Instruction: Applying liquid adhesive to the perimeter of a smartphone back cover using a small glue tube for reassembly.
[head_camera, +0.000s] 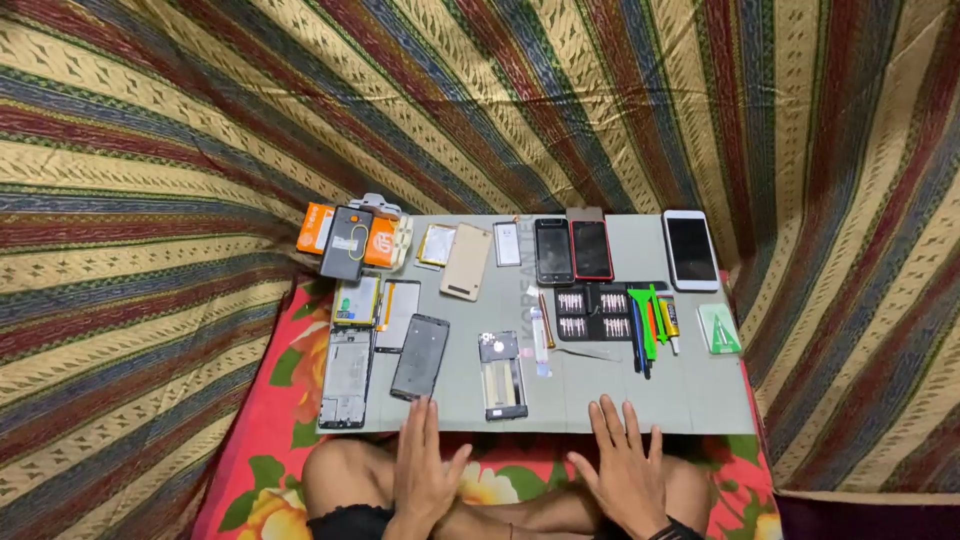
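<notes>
On the grey mat's (700, 400) near edge, left hand (424, 470) and right hand (625, 470) rest — fingers spread, grip holding nothing.

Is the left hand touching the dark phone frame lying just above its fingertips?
Apart. The head view shows bare grey mat between the left hand's fingertips and the dark phone frame.

A makeshift home phone-repair corner is showing here: striped drapes (560, 100) are hanging around, a grey work mat (620, 395) is carrying opened phones (420, 357) and a screwdriver-bit set (592, 313) on floral bedding (300, 370).
</notes>
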